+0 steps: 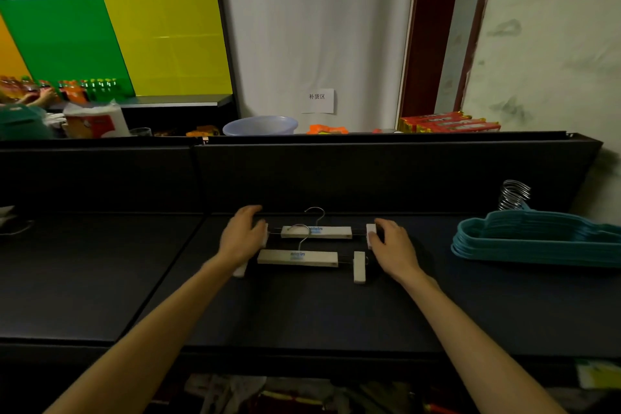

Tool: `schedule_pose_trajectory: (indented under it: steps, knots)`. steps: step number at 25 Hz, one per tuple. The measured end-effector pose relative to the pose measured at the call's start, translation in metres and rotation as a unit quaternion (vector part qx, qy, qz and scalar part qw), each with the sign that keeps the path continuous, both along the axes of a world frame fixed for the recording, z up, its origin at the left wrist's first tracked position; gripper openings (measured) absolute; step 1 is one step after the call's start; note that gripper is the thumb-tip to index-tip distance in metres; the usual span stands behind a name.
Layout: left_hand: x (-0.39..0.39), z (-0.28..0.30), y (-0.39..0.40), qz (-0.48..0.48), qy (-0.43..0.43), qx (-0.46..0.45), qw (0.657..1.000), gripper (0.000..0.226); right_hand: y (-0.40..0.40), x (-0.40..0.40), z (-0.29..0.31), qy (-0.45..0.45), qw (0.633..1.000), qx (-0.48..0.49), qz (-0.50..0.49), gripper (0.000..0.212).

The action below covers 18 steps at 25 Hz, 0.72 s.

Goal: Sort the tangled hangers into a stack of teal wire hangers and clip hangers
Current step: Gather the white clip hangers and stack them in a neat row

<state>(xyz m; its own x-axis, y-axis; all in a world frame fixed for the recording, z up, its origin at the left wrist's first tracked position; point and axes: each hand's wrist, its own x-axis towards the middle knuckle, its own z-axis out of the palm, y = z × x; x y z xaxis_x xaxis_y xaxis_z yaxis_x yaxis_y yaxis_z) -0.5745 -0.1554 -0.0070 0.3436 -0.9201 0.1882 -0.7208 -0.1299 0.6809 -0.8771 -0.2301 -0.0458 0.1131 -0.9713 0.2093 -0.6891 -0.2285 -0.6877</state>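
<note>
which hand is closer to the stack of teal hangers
Right. The right hand rests at the far clip hanger's right clip, with bare table between it and the teal hanger stack; the left hand sits at the opposite clip.

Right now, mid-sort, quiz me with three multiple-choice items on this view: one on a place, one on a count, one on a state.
1. Where does the teal hanger stack lie?
A. Right side of the table
B. Left side of the table
C. Between the hands

2. How many wooden clip hangers lie in front of the person?
A. One
B. Two
C. Four

3. What are the hands doing?
A. Both resting away from the hangers
B. Both lifting a teal hanger
C. One at each end of the far clip hanger

Key: 1 A, it sits right of the right hand. 2 B, the far one and the near clip hanger. 3 C, the left hand and right hand flank its end clips.
</note>
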Motion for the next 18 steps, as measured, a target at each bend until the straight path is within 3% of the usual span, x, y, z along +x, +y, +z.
schedule_pose_trajectory:
  steps: [2,4,7,11,18]
  knots:
    - [0.019,-0.006,-0.006,-0.030,0.050,0.073,0.996,0.048,-0.002,0.002,0.000,0.018,1.000,-0.015,-0.012,0.037]
    - [0.022,-0.013,-0.011,-0.049,0.059,0.083,0.994,0.046,-0.004,0.002,0.000,0.022,1.000,-0.007,-0.013,0.037]
    - [0.021,-0.014,-0.017,-0.038,0.116,0.052,0.991,0.044,-0.011,-0.001,0.003,0.010,1.000,0.013,-0.009,0.040]
    - [0.023,-0.019,-0.020,-0.027,0.200,0.023,0.979,0.046,-0.019,-0.002,0.006,-0.117,0.993,0.035,-0.008,0.051]
    - [0.020,-0.033,-0.035,0.017,0.188,-0.056,0.980,0.055,-0.032,0.008,-0.003,-0.147,0.988,0.018,-0.043,0.040]
